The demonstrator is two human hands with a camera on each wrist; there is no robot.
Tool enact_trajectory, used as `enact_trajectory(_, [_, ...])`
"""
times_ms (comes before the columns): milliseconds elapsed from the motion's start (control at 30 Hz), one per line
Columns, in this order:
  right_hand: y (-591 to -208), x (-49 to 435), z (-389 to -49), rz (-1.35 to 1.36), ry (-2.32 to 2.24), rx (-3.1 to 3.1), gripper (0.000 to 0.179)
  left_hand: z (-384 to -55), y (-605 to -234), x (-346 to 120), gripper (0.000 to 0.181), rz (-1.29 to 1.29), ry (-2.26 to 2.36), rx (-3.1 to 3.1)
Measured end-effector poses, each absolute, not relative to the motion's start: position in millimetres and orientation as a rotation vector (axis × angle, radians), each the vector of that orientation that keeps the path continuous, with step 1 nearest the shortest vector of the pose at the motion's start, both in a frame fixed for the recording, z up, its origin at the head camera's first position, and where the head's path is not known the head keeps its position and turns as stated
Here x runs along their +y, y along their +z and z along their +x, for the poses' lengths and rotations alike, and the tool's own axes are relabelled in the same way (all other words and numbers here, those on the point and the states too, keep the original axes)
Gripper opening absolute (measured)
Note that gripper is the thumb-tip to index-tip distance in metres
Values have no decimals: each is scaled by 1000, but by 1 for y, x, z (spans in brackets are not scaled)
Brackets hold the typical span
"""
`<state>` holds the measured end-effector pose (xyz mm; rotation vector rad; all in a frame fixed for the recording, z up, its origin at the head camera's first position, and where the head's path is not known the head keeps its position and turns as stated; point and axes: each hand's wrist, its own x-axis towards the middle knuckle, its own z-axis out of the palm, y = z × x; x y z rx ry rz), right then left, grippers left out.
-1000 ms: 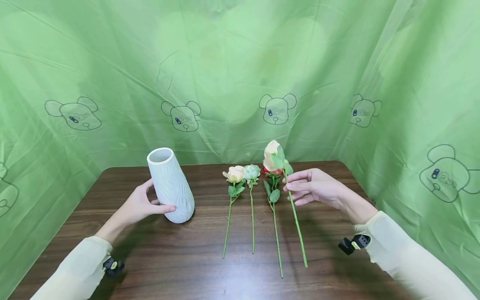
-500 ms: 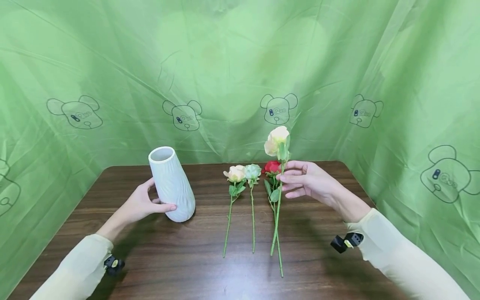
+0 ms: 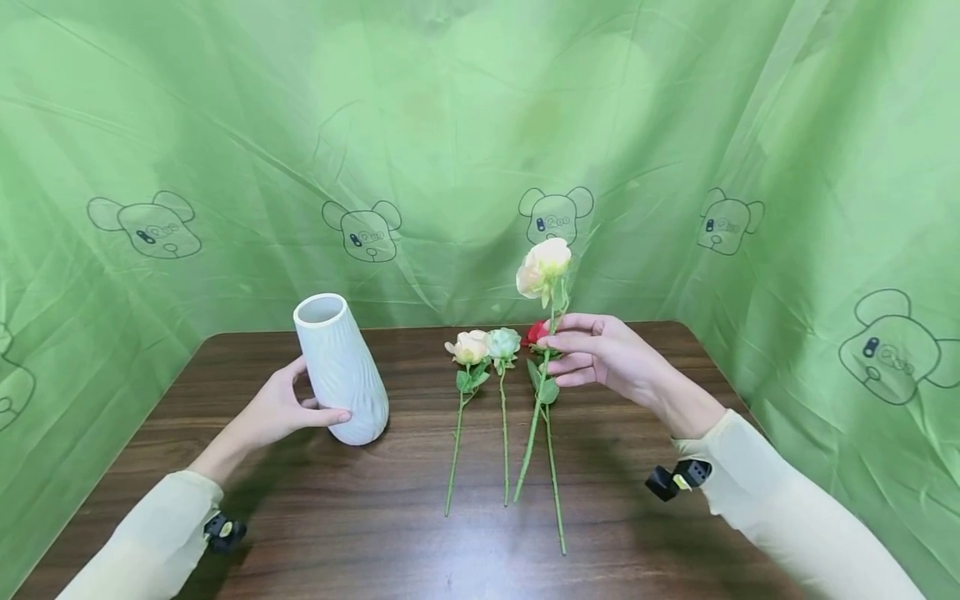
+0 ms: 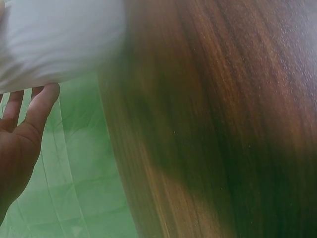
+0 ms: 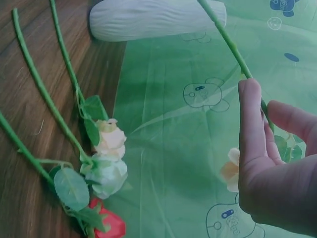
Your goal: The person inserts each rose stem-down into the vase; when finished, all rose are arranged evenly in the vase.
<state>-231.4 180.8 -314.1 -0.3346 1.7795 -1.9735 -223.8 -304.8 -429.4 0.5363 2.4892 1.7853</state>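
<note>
Left hand (image 3: 277,408) gripped vase (image 3: 347,379), mouth (image 3: 322,309) in head view only; right hand (image 3: 615,360) pinched cream rose (image 3: 544,267) bloom-up, stem (image 3: 527,450) slanting near-left.

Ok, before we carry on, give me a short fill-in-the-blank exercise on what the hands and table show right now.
1. The left hand holds the white ____.
2. The right hand pinches the cream flower by its ____.
3. The head view shows ____ flowers lying on the table.
4. In that view, the right hand partly hides the ____ flower.

Missing words: vase; stem; three; red.
</note>
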Motion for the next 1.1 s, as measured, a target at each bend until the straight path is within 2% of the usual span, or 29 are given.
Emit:
enact_trajectory(200, [-307,170,-231,-340,-2016,1744,22,-224,-430,-304,89,554,1785,2493])
enact_trajectory(400, [-296,158,-232,-299,-2081,1716,27,-226,-431,-302,97,561,1798,2512])
enact_trajectory(700, [-281,137,-238,-390,-2271,1489,9,-226,-430,-305,99,564,1792,2520])
enact_trajectory(1100, [-263,120,-242,-319,-2329,1456,6,-227,-431,-305,101,580,1790,2514])
